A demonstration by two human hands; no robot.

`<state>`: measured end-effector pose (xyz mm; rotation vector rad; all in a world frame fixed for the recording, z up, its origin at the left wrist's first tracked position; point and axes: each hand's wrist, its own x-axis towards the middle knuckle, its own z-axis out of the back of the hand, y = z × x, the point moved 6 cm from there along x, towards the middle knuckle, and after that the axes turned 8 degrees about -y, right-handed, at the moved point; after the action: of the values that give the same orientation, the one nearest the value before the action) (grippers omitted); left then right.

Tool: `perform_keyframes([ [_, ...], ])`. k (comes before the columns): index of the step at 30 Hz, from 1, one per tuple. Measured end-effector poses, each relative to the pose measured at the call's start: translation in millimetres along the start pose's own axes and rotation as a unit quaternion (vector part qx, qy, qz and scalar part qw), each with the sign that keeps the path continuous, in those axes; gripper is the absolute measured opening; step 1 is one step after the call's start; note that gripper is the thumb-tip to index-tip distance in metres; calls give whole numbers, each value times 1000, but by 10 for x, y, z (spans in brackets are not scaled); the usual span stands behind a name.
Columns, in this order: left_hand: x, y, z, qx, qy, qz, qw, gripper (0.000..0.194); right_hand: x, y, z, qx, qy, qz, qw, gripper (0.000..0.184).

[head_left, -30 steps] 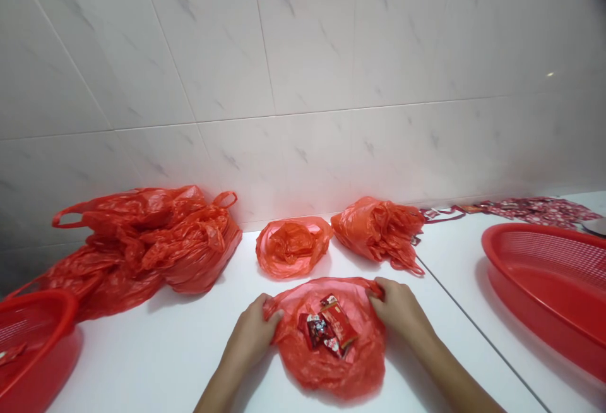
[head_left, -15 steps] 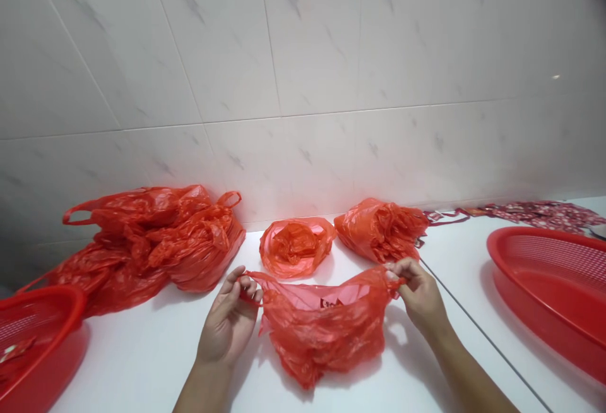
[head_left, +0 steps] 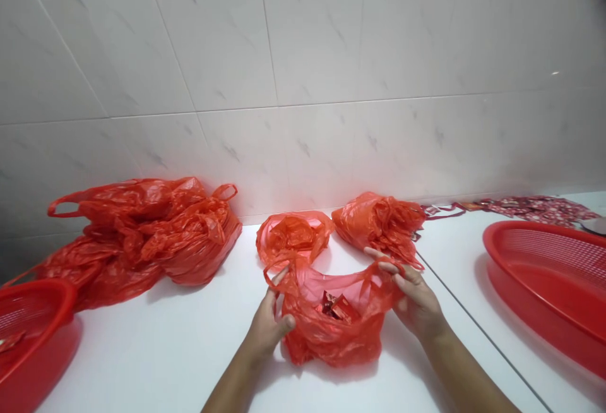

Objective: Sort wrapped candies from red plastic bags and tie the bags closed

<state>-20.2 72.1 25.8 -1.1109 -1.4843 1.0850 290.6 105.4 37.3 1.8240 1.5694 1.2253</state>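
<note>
Marble-patterned wall tiles (head_left: 303,40) back a white tabletop (head_left: 180,350), with the red plastic carrier bag (head_left: 331,343) front centre, between both hands. Since the last frame its handles are lifted and mouth gapes wider, so the small wrapped packets (head_left: 341,309) inside show better, opening now accessible. Left hand (head_left: 267,324) partly open, fingers in handle loop, thumb apart; right hand (head_left: 419,302) has fingers extended at opposite handle, can't tell if gripping.

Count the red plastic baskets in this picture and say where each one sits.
2: left basket at the lower left and right basket at the right, both cut off by the frame. No others show.
</note>
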Motion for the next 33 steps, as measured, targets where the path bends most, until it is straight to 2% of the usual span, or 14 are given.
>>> perform_keyframes([
  [2, -45, 23, -88, 19, -1, 13, 1000, 104, -20, 1, -33, -39, 0, 22, 999, 37],
  [4, -72, 23, -121, 19, -30, 44, 998, 87, -55, 50, -85, -136, -3, 68, 988, 49],
  [8, -102, -17, -158, -45, -63, 105, 991, 60, -183, 212, -298, -329, 10, 195, 924, 67],
  [10, -108, -57, -170, -77, -69, 115, 988, 54, -240, 245, -397, -361, 24, 222, 905, 78],
  [12, -114, -105, -179, -108, -77, 121, 984, 50, -269, 241, -452, -369, 31, 218, 903, 89],
  [15, -132, -217, -199, -159, -81, 121, 976, 49, -281, 234, -472, -354, 15, 200, 914, 93],
  [21, -204, -456, -250, -270, -37, 116, 955, 32, -307, 314, -398, -251, -106, 214, 938, 83],
  [23, -223, -442, -272, -274, -21, 116, 954, 30, -293, 281, -378, -229, -107, 199, 947, 84],
  [25, -242, -356, -289, -260, -22, 140, 955, 30, -255, 201, -357, -189, -87, 148, 967, 88],
  [28, -261, -239, -318, -230, -2, 171, 958, 48, -211, 96, -341, -117, -77, 66, 988, 100],
  [31, -271, -208, -366, -197, 73, 178, 961, 66, -213, 86, -375, -66, -103, 26, 992, 107],
  [33, -277, -210, -395, -171, 116, 161, 965, 72, -232, 80, -436, -21, -110, -8, 994, 108],
])
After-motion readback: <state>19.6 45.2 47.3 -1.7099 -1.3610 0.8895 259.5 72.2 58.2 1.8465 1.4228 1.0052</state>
